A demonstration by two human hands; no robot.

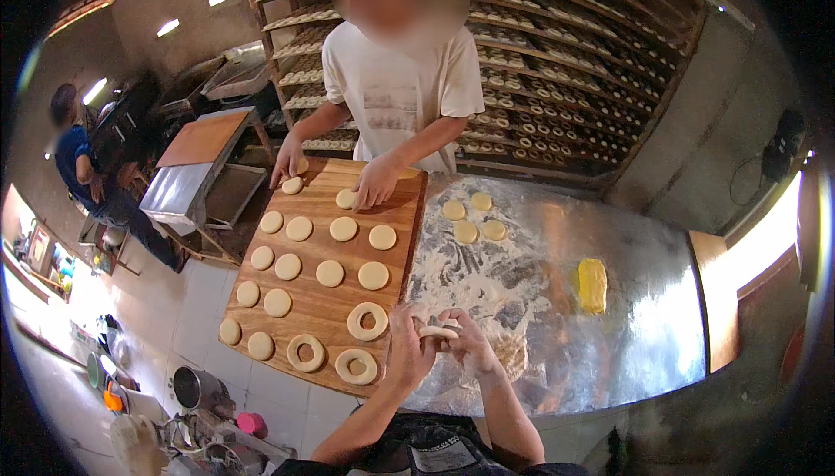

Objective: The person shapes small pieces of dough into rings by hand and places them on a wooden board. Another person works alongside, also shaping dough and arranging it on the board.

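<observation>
A pale dough ring (438, 332) is held above the floured table edge, seen nearly edge-on. My left hand (410, 345) grips its left side, and the fingers of my right hand (470, 341) are curled round its right side. Just left of my hands lies a wooden board (404, 211). Several flat dough discs (330, 274) sit on it in rows, with three dough rings at the near end, one of them (353, 319) closest to my left hand. Across the board, a co-worker's hand (377, 184) touches a disc, and their other hand (289, 161) is at another disc.
Loose flour (487, 271) covers part of the metal table (644, 328). Several dough discs (465, 231) lie at its far side, a yellow block (592, 284) farther right. A rack (591, 58) of filled trays stands behind the co-worker. Another person (104, 189) stands far left.
</observation>
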